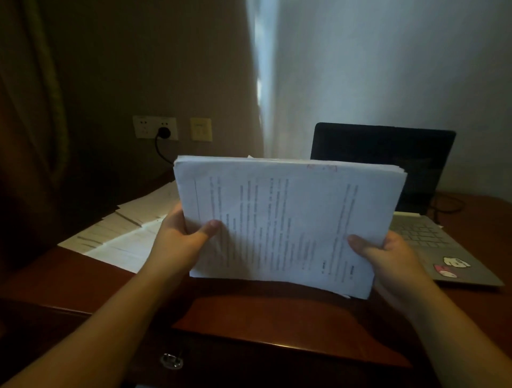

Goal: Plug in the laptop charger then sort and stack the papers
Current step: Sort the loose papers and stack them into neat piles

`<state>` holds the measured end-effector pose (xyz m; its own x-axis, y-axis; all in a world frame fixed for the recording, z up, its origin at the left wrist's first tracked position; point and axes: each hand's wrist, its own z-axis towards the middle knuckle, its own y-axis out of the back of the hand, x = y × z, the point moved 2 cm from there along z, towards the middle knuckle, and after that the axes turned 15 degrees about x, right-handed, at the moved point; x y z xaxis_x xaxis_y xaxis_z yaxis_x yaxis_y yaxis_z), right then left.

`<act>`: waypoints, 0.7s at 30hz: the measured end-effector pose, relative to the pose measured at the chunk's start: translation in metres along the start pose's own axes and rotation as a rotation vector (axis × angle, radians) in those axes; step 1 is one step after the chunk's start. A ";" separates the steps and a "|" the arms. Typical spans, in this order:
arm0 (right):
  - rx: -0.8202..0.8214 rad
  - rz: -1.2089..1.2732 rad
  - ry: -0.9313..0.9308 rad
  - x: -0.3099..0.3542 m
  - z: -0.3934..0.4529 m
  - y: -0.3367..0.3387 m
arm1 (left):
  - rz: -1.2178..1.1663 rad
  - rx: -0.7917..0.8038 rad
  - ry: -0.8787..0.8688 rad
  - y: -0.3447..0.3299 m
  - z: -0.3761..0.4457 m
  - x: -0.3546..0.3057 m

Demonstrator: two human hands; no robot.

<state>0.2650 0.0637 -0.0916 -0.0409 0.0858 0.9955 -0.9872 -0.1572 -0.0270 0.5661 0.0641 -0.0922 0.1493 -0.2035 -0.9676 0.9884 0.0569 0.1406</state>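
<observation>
A thick stack of printed papers (288, 221) is held up above the wooden desk (271, 315), tilted toward me. My left hand (182, 235) grips its left edge, thumb on the top sheet. My right hand (388, 254) grips the right edge the same way. More papers (124, 232) lie spread on the desk at the left. An open laptop (415, 177) stands behind the stack on the right, its screen dark. A black plug (164, 132) sits in the wall socket (155, 127), and its cable runs down behind the papers.
A second wall plate (201, 129) is right of the socket. A dark cable (446, 205) lies on the desk beside the laptop. Stickers (257, 0) none.
</observation>
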 end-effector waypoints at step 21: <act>-0.268 -0.601 -0.216 0.005 0.042 0.150 | 0.179 0.351 0.482 -0.158 0.085 -0.017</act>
<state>0.1231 -0.0005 -0.0864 0.5295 -0.1204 0.8397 -0.8339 0.1075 0.5413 0.4098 -0.0242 -0.0805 0.3655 0.2483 -0.8971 0.9113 -0.2917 0.2906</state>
